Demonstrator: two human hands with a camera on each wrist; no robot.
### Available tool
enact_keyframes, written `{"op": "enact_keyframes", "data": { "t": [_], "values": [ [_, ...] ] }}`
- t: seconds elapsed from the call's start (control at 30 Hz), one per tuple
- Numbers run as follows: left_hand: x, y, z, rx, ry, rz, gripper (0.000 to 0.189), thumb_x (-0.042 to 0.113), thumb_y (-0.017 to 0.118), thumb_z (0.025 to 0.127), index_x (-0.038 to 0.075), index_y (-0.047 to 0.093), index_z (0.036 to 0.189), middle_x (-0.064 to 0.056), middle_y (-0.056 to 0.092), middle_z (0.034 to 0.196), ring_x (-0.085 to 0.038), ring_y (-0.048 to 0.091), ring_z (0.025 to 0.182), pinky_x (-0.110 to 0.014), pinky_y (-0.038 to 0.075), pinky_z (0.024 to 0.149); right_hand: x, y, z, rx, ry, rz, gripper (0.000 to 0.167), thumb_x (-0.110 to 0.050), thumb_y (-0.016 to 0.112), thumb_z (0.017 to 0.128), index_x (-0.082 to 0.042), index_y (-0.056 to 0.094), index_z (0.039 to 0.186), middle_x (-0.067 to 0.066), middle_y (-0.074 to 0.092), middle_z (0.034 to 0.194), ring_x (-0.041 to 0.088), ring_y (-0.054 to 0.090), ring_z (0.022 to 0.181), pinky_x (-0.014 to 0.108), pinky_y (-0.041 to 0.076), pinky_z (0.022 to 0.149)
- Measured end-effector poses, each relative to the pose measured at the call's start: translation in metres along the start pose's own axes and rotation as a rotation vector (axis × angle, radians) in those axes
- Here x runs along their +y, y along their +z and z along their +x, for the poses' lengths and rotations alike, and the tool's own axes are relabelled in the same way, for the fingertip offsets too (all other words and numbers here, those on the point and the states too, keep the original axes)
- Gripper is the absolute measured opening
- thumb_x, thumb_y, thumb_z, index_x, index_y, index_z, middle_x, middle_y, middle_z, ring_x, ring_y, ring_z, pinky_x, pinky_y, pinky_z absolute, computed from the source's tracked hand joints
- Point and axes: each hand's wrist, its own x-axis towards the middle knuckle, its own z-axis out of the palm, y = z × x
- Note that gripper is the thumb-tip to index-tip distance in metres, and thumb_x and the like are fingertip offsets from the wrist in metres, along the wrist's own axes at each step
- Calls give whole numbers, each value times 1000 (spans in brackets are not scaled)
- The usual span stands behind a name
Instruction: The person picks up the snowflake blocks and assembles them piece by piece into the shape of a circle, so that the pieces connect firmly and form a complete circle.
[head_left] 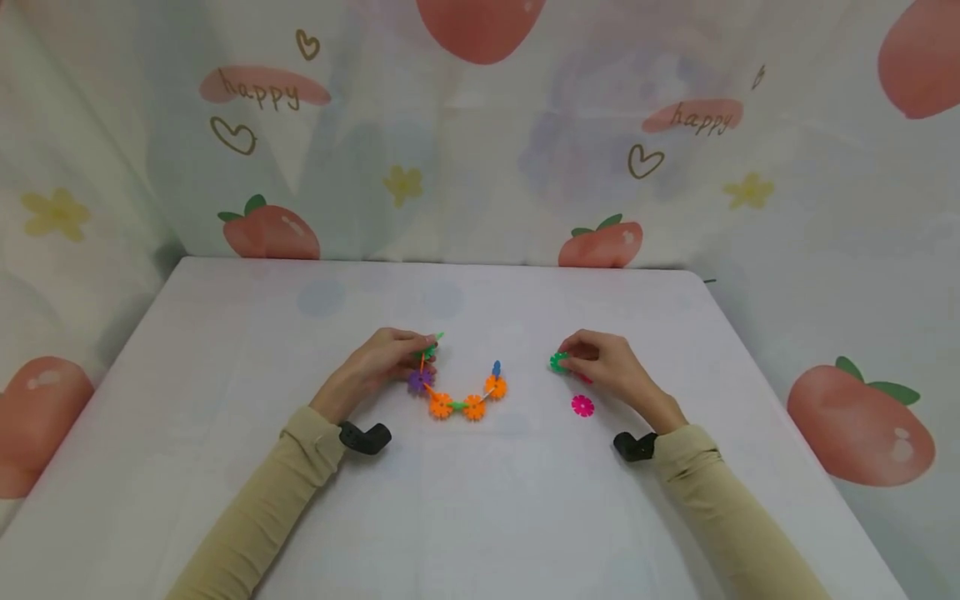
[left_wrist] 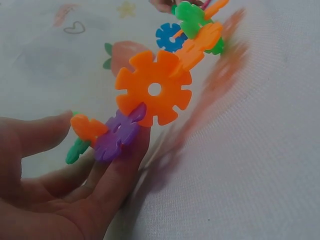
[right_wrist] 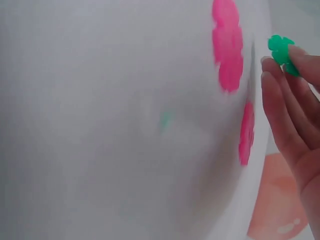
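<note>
My left hand holds one end of a curved chain of notched plastic flower discs, pinching it near a green disc and an orange one. In the left wrist view, a purple disc rests against a finger, and a large orange disc slots in above it. More orange, green and blue discs follow to the far end. Over on the right, my right hand pinches a single green disc between thumb and fingertips. Its fingers show clearly around that disc in the right wrist view.
A pink disc lies on the white-covered table just below my right hand. Another pink disc is close by, mostly hidden under the hand in the head view. Behind the table's back edge hangs a printed curtain.
</note>
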Motion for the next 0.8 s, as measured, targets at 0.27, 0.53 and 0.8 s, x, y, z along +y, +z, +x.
{"op": "enact_keyframes", "data": {
  "t": [0.27, 0.53, 0.8],
  "values": [
    [-1, -2, 2, -13, 1, -16, 45, 29, 63, 105, -8, 63, 132, -8, 73, 97, -14, 71, 85, -23, 59, 73, -20, 16, 20, -32, -2, 140, 20, -14, 74, 96, -8, 73, 115, 11, 76, 101, 23, 73, 85, 15, 55, 76],
    [-1, -2, 2, -34, 25, -13, 46, 29, 62, 105, -7, 61, 134, -11, 73, 103, -13, 72, 87, -24, 59, 76, -38, 29, 39, -53, -2, 236, 24, -14, 72, 97, -8, 73, 121, 13, 75, 104, 28, 72, 87, 30, 59, 85],
    [-1, -3, 1, -25, 13, -21, 45, 28, 64, 104, -6, 62, 134, -11, 74, 103, -13, 72, 87, -24, 60, 77, -54, 48, 55, -74, 3, 280, 21, -15, 72, 98, -6, 74, 117, 11, 76, 99, 24, 70, 83, 35, 59, 81]
  ]
}}
